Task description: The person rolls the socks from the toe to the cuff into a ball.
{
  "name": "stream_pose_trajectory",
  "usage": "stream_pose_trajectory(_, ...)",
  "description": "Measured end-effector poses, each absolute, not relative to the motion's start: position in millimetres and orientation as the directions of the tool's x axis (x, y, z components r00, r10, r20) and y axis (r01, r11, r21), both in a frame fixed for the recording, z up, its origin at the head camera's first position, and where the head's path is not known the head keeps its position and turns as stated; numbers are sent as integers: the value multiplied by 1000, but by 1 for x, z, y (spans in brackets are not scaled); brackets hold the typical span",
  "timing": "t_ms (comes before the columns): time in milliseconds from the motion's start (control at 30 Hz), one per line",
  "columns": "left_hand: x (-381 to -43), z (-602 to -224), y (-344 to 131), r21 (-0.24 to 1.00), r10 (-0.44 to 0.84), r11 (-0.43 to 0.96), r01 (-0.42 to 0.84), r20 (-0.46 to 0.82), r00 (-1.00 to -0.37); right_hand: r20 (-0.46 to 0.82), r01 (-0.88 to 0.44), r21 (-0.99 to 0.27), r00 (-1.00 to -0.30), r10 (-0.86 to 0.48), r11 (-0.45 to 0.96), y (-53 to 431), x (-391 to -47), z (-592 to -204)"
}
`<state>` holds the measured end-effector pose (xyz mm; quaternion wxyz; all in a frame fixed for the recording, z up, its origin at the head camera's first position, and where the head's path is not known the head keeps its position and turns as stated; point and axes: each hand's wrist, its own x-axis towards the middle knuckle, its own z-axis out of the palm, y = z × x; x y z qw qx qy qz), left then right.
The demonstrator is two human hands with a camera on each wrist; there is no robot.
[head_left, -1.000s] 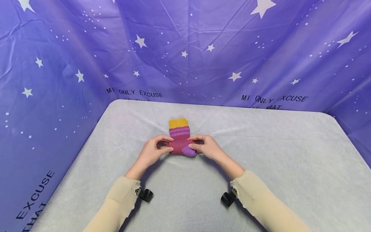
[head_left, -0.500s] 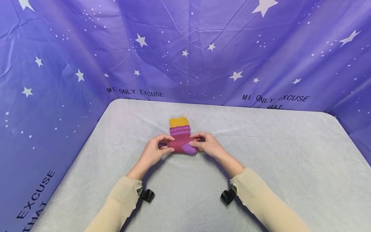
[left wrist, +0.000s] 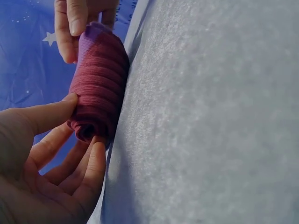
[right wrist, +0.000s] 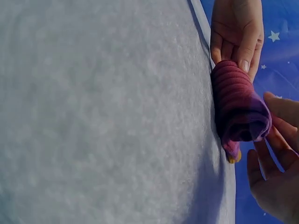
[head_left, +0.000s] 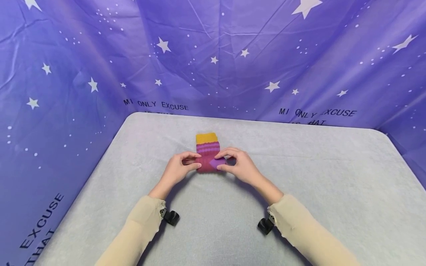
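A knitted sock point(head_left: 208, 149), maroon with purple stripes and a yellow cuff, lies on the table with its cuff pointing away. Its near part is rolled into a thick cylinder, whose spiral end shows in the left wrist view as a maroon roll point(left wrist: 98, 84). My left hand point(head_left: 178, 166) pinches the roll's left end, thumb on the near side and fingers beyond. At the other end, beside a purple patch point(head_left: 217, 163), my right hand point(head_left: 241, 166) holds the roll between thumb and fingers. In the right wrist view the rolled sock point(right wrist: 236, 93) spans both hands.
A grey cloth-covered table point(head_left: 213, 229) extends around the sock. Purple curtains point(head_left: 213, 33) with white stars hang behind and at the sides. Small black wrist cameras point(head_left: 171, 218) are strapped at both sleeve cuffs.
The sock's near edge has rolled a little away from me, and the flat part is slightly shorter. My right fingers have shifted over the purple patch, which has turned. Both hands edged forward.
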<state>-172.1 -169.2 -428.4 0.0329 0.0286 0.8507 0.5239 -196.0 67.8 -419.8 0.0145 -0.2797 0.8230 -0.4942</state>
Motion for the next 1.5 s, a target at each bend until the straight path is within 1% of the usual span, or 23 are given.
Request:
stream_pose_trajectory(133,-176,-430,-169,902,66,433,-8,-41,-997,230,-429,-830,-846,-481,357,71,-200,-423)
stream_pose_trajectory(267,-179,-429,-168,898,42,440,-8,-29,-999,233,-440,-824,-837,-495,357,71,-204,-426)
stream_pose_trajectory(433,-181,-429,-167,892,20,450,33,27,-999,253,-476,-791,-827,-502,385,67,-208,-427)
stream_pose_trajectory(633,-183,-431,-167,898,46,425,116,106,-993,244,-470,-770,-842,-482,432,60,-214,-428)
stream_pose_trajectory(833,-183,-430,-169,916,179,357,185,127,-976,163,-357,-825,-892,-421,438,58,-216,-427)
stream_pose_trajectory(967,-182,-428,-170,902,247,383,199,107,-963,100,-279,-853,-917,-387,441,58,-216,-425)
stream_pose_trajectory(1100,-182,-428,-172,918,246,363,158,69,-967,49,-224,-862,-930,-365,454,58,-214,-423)
stream_pose_trajectory(1200,-182,-429,-176,936,232,332,119,41,-972,16,-184,-882,-932,-362,434,58,-212,-420)
stream_pose_trajectory(1500,-176,-430,-182,942,230,330,64,-15,-973,-129,-26,-931,-909,-395,364,59,-205,-419)
